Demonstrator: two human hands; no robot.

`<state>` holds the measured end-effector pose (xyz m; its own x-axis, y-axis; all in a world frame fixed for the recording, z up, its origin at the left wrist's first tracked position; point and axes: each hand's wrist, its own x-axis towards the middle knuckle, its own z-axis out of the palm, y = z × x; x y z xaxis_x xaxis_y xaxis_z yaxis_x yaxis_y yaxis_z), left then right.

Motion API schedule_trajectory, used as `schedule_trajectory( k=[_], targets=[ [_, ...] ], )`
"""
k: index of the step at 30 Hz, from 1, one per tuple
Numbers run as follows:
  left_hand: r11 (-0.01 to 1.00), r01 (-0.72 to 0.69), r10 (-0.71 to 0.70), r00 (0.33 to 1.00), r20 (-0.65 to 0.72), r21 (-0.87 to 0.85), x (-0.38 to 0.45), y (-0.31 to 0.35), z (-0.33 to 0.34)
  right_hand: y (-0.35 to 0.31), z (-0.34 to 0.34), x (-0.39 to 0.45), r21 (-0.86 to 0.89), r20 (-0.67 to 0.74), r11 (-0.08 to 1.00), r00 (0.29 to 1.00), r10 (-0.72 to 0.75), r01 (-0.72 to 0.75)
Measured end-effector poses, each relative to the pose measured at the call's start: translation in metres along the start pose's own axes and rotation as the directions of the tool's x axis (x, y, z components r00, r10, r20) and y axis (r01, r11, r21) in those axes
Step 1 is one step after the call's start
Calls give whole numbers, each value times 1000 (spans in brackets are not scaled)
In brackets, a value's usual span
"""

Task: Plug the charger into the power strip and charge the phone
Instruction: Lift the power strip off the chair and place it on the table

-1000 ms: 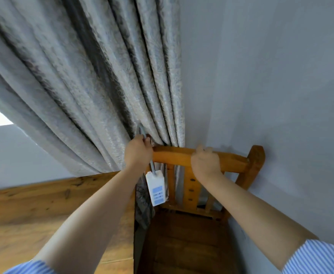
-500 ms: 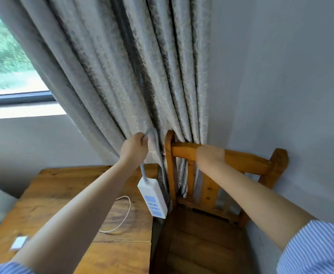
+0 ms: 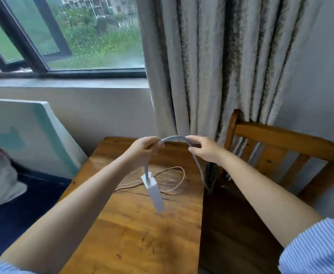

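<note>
Both hands have left the chair point(image 3: 281, 135): left hand point(image 3: 142, 150) and right hand point(image 3: 205, 149), each grip closed on the cord point(image 3: 174, 138), dangle the strip point(image 3: 154, 191) mid-frame over the worktop point(image 3: 134, 238); best lowered flat, sockets upward.

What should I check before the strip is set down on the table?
1. Left hand grips the cord: ok.
2. Right hand also on the cord: ok.
3. Strip clear of the table: ok, it hangs in the air below the left hand.
4. Landing spot free: not ok, a thin cable lies looped on the table right behind the strip.
5. Strip's sockets face up: cannot tell, only a plain white side shows, blurred.
6. Charger and phone within reach: cannot tell, neither is in view.
</note>
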<state>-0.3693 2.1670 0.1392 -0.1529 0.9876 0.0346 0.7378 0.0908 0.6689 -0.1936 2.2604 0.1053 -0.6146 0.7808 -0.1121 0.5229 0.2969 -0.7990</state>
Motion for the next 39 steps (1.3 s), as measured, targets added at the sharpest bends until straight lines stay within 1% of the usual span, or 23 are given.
schedule_trajectory(
  k=[2,3,6,8,11,14,18,20,21,23,25,27,28,30,35,37,39],
  targets=[
    [999,-34,33,999,43,22,-22,-17,-17,-13,28,-12,80,6,997,1000,-10,9],
    [998,-50,47,997,61,46,-31,-25,-24,-19,39,-18,93,9,996,1000,-7,6],
    [993,-66,54,990,128,98,-60,-58,-42,-36,77,-35,49,56,999,998,-8,5],
    [993,-60,43,987,154,105,-67,-70,-45,-43,85,-44,38,42,999,999,-18,16],
    [993,-51,28,978,205,105,-81,-94,-47,-55,112,-55,10,31,1000,999,6,-6],
    [997,-42,25,966,256,60,-91,-117,-41,-56,134,-60,11,27,1000,999,27,-28],
    [996,-32,50,972,229,-81,-91,-136,-34,-50,143,-60,-4,-2,999,999,33,-33],
    [997,-43,59,961,269,-66,-89,-147,-25,-43,140,-60,7,-35,999,998,45,-44],
    [999,-31,32,954,299,-5,-90,-156,-20,-40,138,-60,15,-57,999,997,45,-45],
    [985,46,-106,920,378,164,-91,-178,-6,-30,134,-58,3,-119,998,991,55,-55],
    [958,154,-252,852,458,241,-93,-200,8,-20,132,-49,-86,-141,993,987,72,-85],
    [932,216,-346,775,529,292,-91,-218,25,-9,133,-38,-216,-103,967,988,113,-134],
    [922,213,-367,748,553,324,-89,-224,33,-3,133,-33,-262,-74,952,987,144,-158],
    [912,186,-377,732,568,366,-81,-231,51,13,132,-22,-308,-24,931,980,196,-194],
    [914,117,-359,680,639,389,-59,-239,94,60,126,0,-335,98,909,950,295,-248],
    [916,114,-351,691,632,384,-61,-239,98,66,129,5,-345,100,909,953,285,-235],
    [906,130,-367,718,592,403,-56,-240,109,75,129,18,-338,58,912,962,267,-233]
  ],
)
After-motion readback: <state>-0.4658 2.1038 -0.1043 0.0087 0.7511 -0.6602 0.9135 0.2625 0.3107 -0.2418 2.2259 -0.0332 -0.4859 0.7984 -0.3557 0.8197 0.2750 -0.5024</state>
